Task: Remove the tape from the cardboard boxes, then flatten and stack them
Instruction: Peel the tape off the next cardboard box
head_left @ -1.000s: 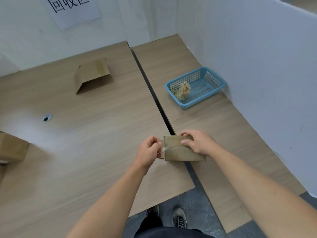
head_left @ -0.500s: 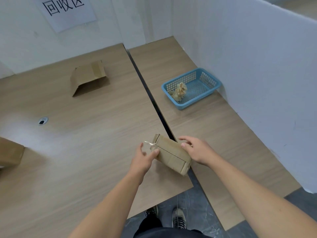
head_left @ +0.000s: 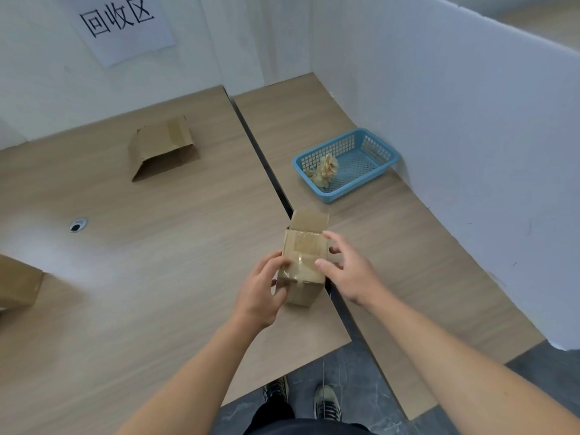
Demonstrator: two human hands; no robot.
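Note:
A small cardboard box (head_left: pixel 303 262) stands at the near edge of the left table, over the gap between the two tables. Clear tape runs across its upper face and down its near side. One flap (head_left: pixel 309 219) stands open at its far end. My left hand (head_left: pixel 262 293) grips the box's left side, fingers curled round the near corner. My right hand (head_left: pixel 348 271) is at the box's right side with its fingers spread; its thumb and index fingertip touch the taped face.
A flattened box (head_left: pixel 161 149) lies at the back of the left table, and another box (head_left: pixel 17 284) sits at the left edge. A blue basket (head_left: pixel 389 158) on the right table holds crumpled tape (head_left: pixel 324 171). White partitions wall the back and right.
The box has been turned from a tilted sideways lie to point away from me, taped face up, with its far flap open. My right hand has loosened to a fingertip touch.

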